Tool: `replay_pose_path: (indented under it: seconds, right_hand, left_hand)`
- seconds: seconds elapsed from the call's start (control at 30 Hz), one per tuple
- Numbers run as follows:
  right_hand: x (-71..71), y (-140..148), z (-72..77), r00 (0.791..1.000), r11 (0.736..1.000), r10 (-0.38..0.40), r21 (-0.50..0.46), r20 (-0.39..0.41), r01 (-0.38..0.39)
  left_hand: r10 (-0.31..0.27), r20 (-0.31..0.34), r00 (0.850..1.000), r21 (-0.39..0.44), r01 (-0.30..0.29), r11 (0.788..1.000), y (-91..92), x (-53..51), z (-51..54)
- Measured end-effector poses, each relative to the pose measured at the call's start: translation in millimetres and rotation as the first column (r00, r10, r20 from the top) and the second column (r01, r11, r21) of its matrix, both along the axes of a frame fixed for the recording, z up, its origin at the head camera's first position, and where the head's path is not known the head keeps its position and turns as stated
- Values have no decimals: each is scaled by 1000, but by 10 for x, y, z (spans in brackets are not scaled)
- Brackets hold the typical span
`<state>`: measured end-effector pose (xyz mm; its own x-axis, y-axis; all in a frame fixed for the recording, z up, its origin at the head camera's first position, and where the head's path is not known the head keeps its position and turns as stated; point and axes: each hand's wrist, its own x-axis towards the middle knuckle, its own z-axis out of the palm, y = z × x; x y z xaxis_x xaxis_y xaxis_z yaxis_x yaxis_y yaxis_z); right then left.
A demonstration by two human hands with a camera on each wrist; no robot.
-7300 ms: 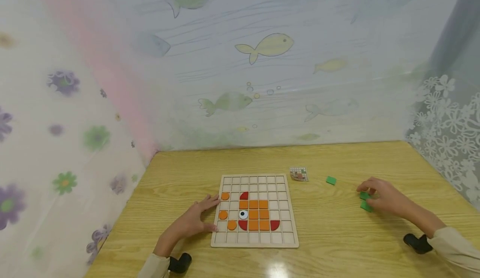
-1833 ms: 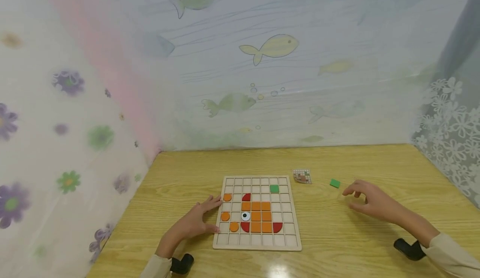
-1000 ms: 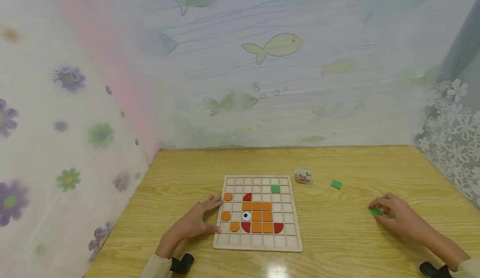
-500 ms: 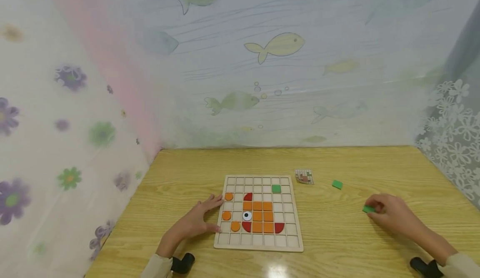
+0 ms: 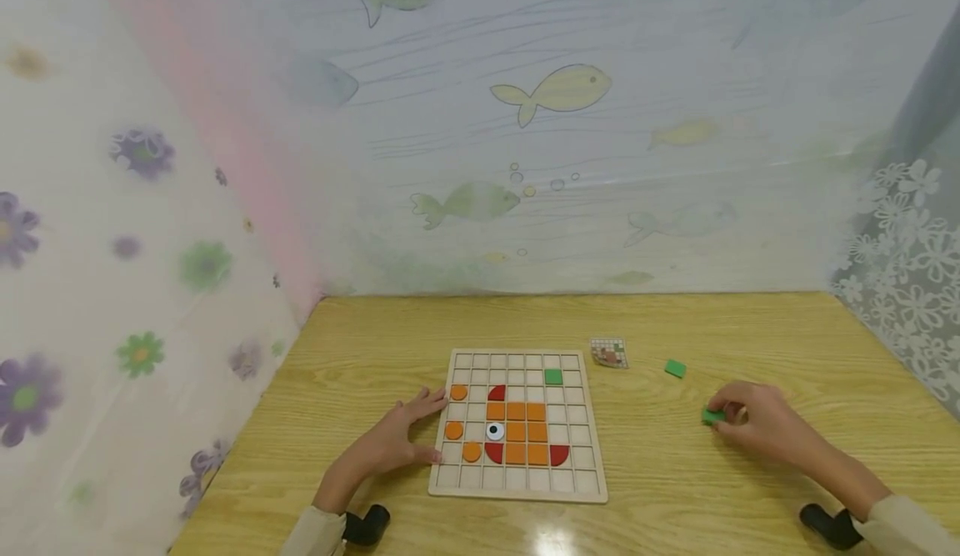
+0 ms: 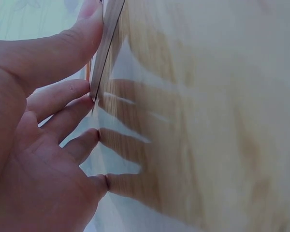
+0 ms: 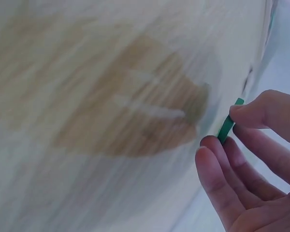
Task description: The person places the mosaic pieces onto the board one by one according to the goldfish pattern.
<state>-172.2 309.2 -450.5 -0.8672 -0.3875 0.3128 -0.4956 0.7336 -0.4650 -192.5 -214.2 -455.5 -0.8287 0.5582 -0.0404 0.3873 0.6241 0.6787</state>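
Note:
A green square tile (image 5: 711, 416) is pinched between the thumb and fingers of my right hand (image 5: 765, 427), right of the board; the right wrist view shows the tile (image 7: 226, 126) edge-on. My left hand (image 5: 386, 442) touches the left edge of the wooden grid board (image 5: 517, 493) with spread fingers; the left wrist view shows those fingers at the board's rim (image 6: 106, 48). On the board lie orange squares (image 5: 516, 432), red quarter-rounds (image 5: 559, 454), a white eye piece (image 5: 495, 431), several orange discs (image 5: 453, 430) and one green square (image 5: 553, 377) at the upper right.
Another green tile (image 5: 675, 368) lies on the table (image 5: 652, 481) behind my right hand. A small picture card (image 5: 609, 353) rests by the board's top right corner. Behind the table stands a wall covering (image 5: 465, 239) with printed fish.
One green tile has come onto the board since the earliest frame. My right hand then took hold of another and has moved left with it. My left hand stays at the board's edge.

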Motion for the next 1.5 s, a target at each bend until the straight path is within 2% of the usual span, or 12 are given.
replay_pose_path:
  seconds: [0.27,0.43,0.63,0.87,1.13,1.5]
  right_hand:
    - [-92,-239,55,995,994,99,-41,-32,-100]
    - [-146,-403,81,991,991,124,-48,-46,-126]
    - [-212,-561,45,987,983,160,-86,-33,-162]
    - [-268,-734,12,983,982,173,-68,-53,-176]
    - [-331,-928,45,977,970,213,-125,24,-208]
    - [-413,-1175,7,966,957,256,-155,40,-247]
  left_hand:
    - [-6,-6,1000,0,6,1000,-6,0,-13]
    - [-9,-9,1000,0,9,1000,-5,-7,-22]
    - [-6,-6,1000,-9,6,1000,-11,-9,-41]
    - [-7,-1,1000,-16,7,1000,-9,-2,-40]
    - [-5,-8,1000,-19,5,1000,-18,-3,-15]
    - [-4,-4,1000,-21,4,1000,2,12,23]
